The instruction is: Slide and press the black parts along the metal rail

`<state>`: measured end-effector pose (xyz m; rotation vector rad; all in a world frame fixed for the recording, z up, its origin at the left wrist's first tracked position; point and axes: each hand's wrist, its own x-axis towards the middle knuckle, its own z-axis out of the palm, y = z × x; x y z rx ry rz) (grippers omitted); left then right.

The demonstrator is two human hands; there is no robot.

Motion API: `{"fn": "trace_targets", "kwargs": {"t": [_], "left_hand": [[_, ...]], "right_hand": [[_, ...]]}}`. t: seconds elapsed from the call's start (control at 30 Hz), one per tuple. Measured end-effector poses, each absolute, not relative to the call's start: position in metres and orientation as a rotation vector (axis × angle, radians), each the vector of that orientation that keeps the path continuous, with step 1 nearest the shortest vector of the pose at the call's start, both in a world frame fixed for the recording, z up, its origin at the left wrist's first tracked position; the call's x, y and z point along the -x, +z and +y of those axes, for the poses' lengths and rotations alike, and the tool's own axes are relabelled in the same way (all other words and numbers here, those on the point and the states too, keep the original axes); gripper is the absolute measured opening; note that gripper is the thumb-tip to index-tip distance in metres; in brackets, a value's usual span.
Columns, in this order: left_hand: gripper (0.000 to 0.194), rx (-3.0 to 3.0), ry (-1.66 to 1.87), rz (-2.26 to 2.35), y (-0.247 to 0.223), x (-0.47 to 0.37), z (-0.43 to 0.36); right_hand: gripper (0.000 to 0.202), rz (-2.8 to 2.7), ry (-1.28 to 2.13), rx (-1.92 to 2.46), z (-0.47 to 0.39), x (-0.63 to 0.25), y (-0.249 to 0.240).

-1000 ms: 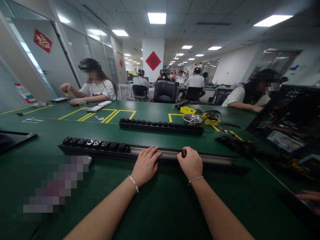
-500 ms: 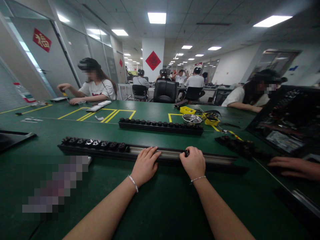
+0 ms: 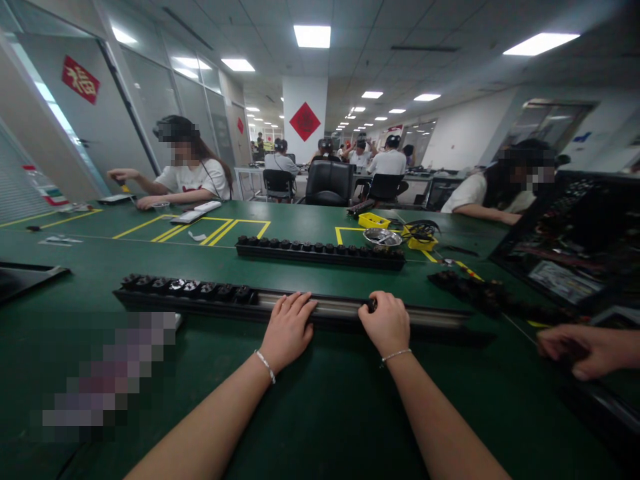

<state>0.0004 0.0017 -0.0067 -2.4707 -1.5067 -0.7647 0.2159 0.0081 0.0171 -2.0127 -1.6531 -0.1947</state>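
Observation:
A long black rail (image 3: 280, 317) lies across the green table in front of me, with a row of black socket modules (image 3: 191, 287) filling its left part. Its metal channel shows bare toward the right. My left hand (image 3: 289, 330) rests on the middle of the rail, palm down, fingers stretched over the channel and holding nothing. Over the channel farther right, my right hand (image 3: 386, 323) has its fingers curled round a small black module (image 3: 372, 305), mostly hidden by the hand.
Behind the rail lies a second black strip (image 3: 320, 255) full of modules. Beyond it are a metal bowl (image 3: 382, 237) and a yellow tray (image 3: 374, 221). A co-worker's hand (image 3: 590, 350) is at the right edge, by black parts. A black tray (image 3: 30, 280) sits at left.
The co-worker's hand at the right has changed from lying flat to gripping a dark bar, which has shifted. My two hands and the rail look nearly unchanged.

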Motion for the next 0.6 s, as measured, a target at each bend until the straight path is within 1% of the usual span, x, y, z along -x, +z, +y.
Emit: {"fn": "trace_targets", "kwargs": {"t": [0.2,0.33,0.6], "left_hand": [[0.05,2.42,-0.796,-1.542,-0.0072,0.0,0.0022],[0.051,2.436,-0.805,-1.528,-0.0087,0.0008,0.0036],[0.051,2.431,-0.803,-1.529,-0.0078,0.0009,0.0033]], "right_hand": [[0.028,-1.621,-0.143,2.066,0.0075,-0.2165,0.0187],[0.036,-1.613,-0.093,2.073,0.0063,-0.2182,0.0205],[0.036,-1.644,-0.066,2.047,0.0054,-0.2222,0.02]]}}
